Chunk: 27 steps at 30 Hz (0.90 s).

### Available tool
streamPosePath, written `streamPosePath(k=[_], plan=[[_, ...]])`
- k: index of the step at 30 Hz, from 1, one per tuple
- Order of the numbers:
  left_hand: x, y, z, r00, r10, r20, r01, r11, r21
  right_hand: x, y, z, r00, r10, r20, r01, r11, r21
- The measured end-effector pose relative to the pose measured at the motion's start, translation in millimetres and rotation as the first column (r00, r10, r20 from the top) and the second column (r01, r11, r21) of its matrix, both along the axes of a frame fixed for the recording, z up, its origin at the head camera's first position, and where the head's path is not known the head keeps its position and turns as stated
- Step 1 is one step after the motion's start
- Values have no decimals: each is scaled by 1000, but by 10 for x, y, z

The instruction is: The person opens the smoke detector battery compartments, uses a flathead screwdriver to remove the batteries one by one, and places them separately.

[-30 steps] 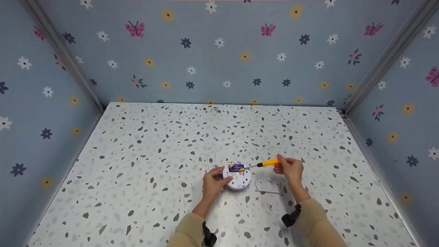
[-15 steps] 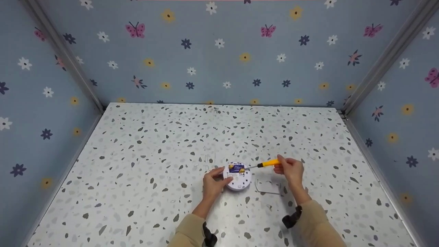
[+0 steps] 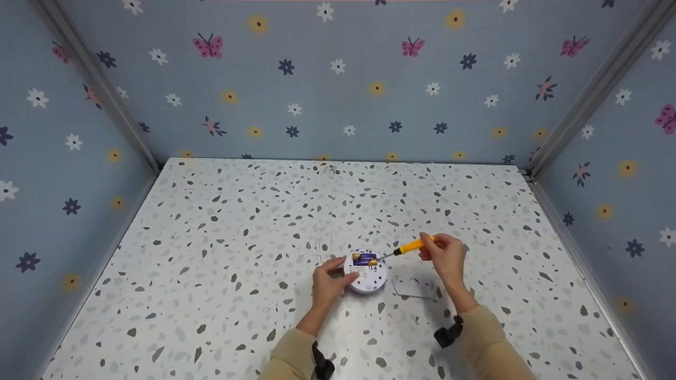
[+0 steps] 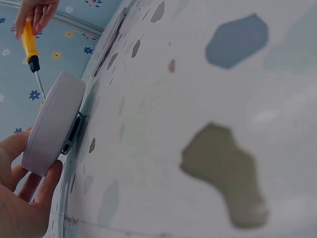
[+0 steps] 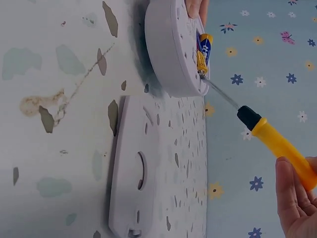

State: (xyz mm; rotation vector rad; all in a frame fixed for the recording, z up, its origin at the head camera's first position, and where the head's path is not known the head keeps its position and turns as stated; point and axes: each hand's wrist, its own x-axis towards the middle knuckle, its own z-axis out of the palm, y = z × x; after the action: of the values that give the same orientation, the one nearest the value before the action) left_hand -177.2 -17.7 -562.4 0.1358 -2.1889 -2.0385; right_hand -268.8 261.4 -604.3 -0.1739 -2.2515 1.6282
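A round white device (image 3: 371, 282), like a smoke alarm, has its back facing up, with purple-and-gold batteries (image 3: 363, 259) in an uncovered bay. My left hand (image 3: 328, 285) grips its left side, thumb on the upper face and fingers round the edge. In the left wrist view the device (image 4: 54, 124) is tilted, a small dark-slotted part beneath it. My right hand (image 3: 446, 258) holds a yellow-and-black screwdriver (image 3: 414, 246) by the handle end. In the right wrist view the screwdriver's tip meets the end of a battery (image 5: 202, 62); whether it is wedged under cannot be told.
A flat white plate (image 3: 412, 287) with a curved slot lies on the speckled tabletop (image 3: 211, 253), right of the device. Flower-patterned panels (image 3: 338, 79) enclose the table at the back and both sides. Black camera mounts sit at both wrists.
My right hand has shifted slightly left and up, so the screwdriver slopes more steeply. Its tip stays at the battery end. The left hand and device hold their place.
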Motion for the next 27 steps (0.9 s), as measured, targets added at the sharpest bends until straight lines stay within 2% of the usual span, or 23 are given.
streamPosePath(k=[5,7,10,11,13,17,27], plan=[[3,-7,8,1000,-2,15,2,1000,-6,-44,-8,-8,1000,10,27,-11,1000,21],[30,-8,84,1000,-6,22,6,1000,7,-58,-6,-6,999,4,51,-5,1000,23],[100,1,263,1000,-7,24,6,1000,26,-62,7,-2,997,-8,82,8,1000,5],[97,3,263,1000,-5,30,4,1000,19,-59,11,1,995,-16,94,16,1000,-2],[81,3,227,1000,-1,31,2,1000,-2,-54,20,3,993,-33,117,35,999,-15],[-9,-6,5,1000,-5,17,5,1000,-26,-32,26,13,983,-67,169,75,996,-42],[-3,-5,-14,1000,8,20,-7,998,-61,35,23,-7,964,-104,245,122,991,-58]])
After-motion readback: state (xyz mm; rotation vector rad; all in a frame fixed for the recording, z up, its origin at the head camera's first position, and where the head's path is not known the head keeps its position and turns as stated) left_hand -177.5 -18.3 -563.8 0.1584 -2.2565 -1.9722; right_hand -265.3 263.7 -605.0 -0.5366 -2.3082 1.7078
